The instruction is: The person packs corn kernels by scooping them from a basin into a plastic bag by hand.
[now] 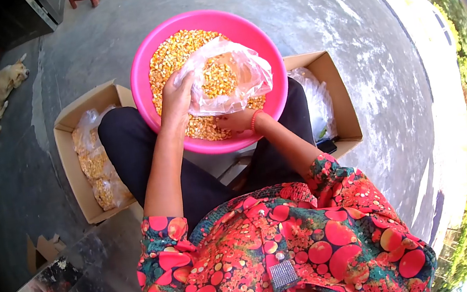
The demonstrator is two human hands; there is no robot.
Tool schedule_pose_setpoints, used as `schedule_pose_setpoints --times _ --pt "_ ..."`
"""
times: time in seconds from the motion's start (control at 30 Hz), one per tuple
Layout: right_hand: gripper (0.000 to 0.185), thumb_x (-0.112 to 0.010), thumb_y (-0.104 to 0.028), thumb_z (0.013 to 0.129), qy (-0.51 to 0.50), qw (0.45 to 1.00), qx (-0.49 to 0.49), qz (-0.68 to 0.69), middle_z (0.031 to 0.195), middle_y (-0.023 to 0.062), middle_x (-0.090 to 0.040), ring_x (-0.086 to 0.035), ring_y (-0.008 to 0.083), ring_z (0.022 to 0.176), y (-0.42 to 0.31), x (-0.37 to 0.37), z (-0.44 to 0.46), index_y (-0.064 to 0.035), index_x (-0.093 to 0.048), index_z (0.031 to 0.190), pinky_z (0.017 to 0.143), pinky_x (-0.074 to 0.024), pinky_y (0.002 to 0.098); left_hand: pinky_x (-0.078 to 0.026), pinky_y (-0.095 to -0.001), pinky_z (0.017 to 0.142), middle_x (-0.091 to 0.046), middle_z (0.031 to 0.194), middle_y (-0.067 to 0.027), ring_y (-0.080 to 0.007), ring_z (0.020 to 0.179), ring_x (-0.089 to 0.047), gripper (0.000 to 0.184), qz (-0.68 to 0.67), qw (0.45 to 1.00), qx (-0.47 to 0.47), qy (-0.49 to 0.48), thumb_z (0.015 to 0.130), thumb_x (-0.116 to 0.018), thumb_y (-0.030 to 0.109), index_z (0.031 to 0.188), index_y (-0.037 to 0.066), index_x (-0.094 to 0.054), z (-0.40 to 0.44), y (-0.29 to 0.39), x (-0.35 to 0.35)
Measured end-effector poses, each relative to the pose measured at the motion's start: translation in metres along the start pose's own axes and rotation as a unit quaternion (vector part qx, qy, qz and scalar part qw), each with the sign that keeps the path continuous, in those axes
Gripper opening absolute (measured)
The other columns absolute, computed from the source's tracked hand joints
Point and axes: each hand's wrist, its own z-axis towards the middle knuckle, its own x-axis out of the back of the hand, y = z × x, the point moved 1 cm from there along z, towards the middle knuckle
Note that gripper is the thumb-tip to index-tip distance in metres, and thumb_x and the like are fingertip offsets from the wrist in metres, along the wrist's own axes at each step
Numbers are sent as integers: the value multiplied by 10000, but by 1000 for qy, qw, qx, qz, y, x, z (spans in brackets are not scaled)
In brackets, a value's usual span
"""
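Note:
A pink plastic basin (255,32) holds loose yellow-orange corn kernels (164,57) and rests over my lap. My left hand (178,97) grips the edge of a clear plastic bag (248,78), its fingers closed on the film. The bag's mouth is spread, and corn kernels show in it or through it. Low in the basin, my right hand (236,121) is among the kernels just under the bag's near edge. A red bracelet (255,120) circles that wrist. The bag and the corn hide most of the right fingers.
A cardboard box (72,168) on the left contains bags of corn (94,159). Another cardboard box (344,103) on the right contains clear plastic bags (317,98), with a dark phone-like object (327,146) at its near side. A dog (2,95) lies on the concrete floor.

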Motion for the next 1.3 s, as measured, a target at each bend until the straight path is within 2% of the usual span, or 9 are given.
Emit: schedule_pose_setpoints --times 0.1,0.37,0.57,0.67,0.73,0.83,0.97,1.17,1.3 --pt "273 -555 -305 820 -104 939 -241 223 793 46 -616 -554 147 617 -39 38 -27 -64 -613 932 565 -457 294 -437 -207 550 -596 826 -26 -75 682 -554 230 13 1000 23 4 818 -616 145 997 7 -572 2 -2 4" --pt "219 -462 -237 918 -147 888 -51 432 644 -40 -486 -321 6 405 -12 61 -50 -47 -565 885 363 -221 158 -378 -204 395 -594 798 -50 -68 544 -523 279 22 1000 -12 6 823 -584 126 1050 -29 -532 2 -4 1" --pt "207 -451 -206 918 17 881 -9 472 714 -4 -534 -411 28 455 -19 101 -39 -46 -583 915 393 -300 167 -368 -200 386 -589 772 -44 -61 541 -521 263 46 999 2 -11 823 -583 128 1032 -24 -535 0 -1 1" --pt "225 -442 -202 923 129 895 -74 421 770 13 -575 -514 45 577 -24 96 -19 -30 -574 982 453 -404 182 -353 -202 365 -580 744 -35 -56 526 -512 249 35 999 -9 -19 823 -580 129 1017 -21 -536 3 -6 0" --pt "234 -441 -196 917 390 872 224 -192 832 17 -603 -572 69 697 -10 87 -2 -32 -583 1004 524 -473 211 -344 -204 354 -575 730 -31 -55 515 -506 242 21 1000 -20 -12 824 -577 130 1010 -19 -536 2 -5 0" --pt "228 -447 -185 903 76 972 -11 224 854 32 -613 -583 85 709 -31 85 -22 -28 -599 969 544 -494 221 -345 -203 357 -572 724 -28 -58 494 -497 252 40 999 -14 2 826 -575 131 1021 -23 -533 0 -3 0" --pt "209 -492 -155 850 -150 973 15 174 850 89 -626 -602 166 720 -58 55 -34 -26 -596 978 579 -506 296 -345 -198 353 -568 713 -26 -57 458 -475 277 38 999 -5 -4 823 -578 135 1042 -26 -524 1 -2 -3" --pt "313 -534 -166 771 136 984 55 -98 901 207 -604 -578 373 816 -15 -16 -4 -85 -564 1072 765 -451 427 -343 -193 351 -568 709 -27 -53 441 -461 295 47 999 27 -4 819 -584 136 1058 -24 -518 -4 0 -3" --pt "240 -521 -200 783 -22 995 -24 -99 916 184 -614 -584 355 865 -26 -13 -1 -96 -594 986 776 -453 411 -338 -194 348 -566 706 -27 -53 435 -456 304 48 998 30 -4 817 -585 128 1067 -30 -514 -3 1 -2"
